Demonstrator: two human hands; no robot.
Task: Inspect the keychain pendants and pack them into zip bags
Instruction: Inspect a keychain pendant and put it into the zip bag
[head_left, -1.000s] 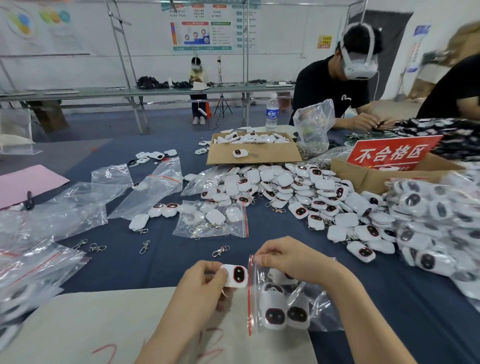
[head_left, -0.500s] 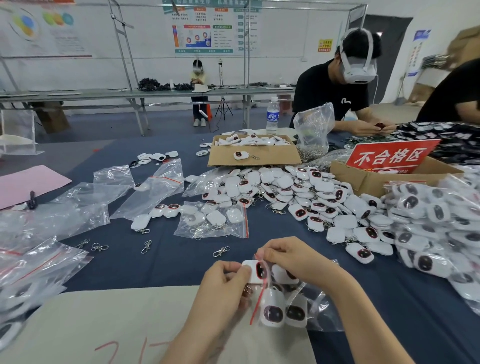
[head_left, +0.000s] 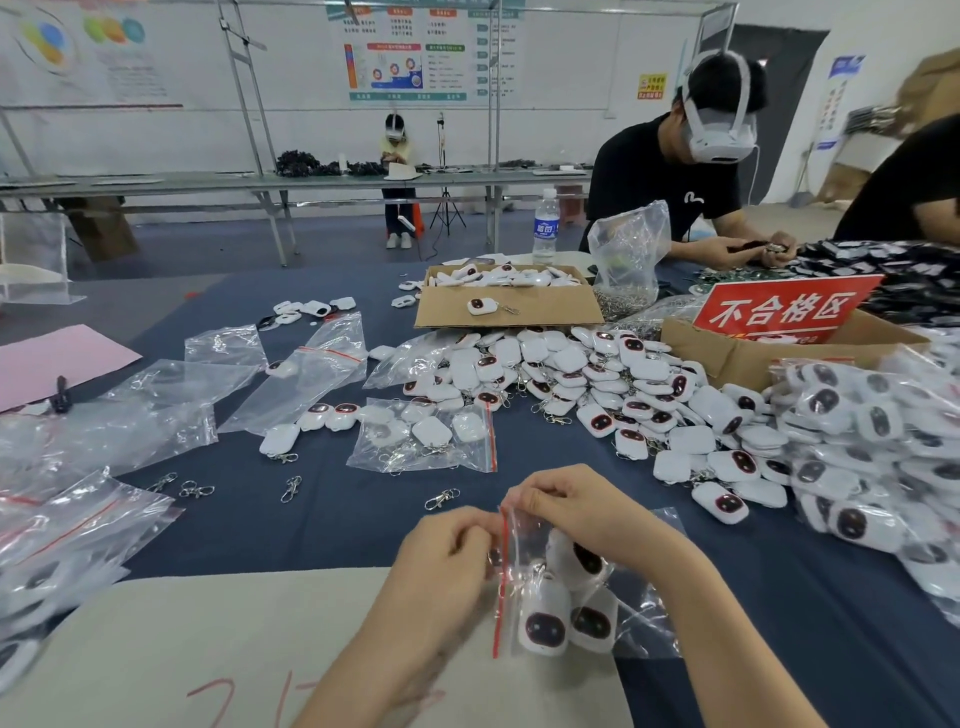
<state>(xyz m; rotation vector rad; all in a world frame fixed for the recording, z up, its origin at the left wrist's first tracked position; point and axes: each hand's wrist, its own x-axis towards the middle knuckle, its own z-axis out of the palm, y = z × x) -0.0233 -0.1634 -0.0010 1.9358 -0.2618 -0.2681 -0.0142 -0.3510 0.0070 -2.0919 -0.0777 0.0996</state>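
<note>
Left hand (head_left: 441, 564), right hand (head_left: 584, 514): fingers in a pinch on a zip bag (head_left: 644, 618) of keychain pendants (head_left: 544, 626).

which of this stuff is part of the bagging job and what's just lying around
In the job: clear zip bag with a red seal, held by left hand and right hand; white pendants with dark oval faces inside it; heap of white pendants; empty clear plastic bags.
Lying about: clear plastic water bottle; pink paper sheet.
</note>
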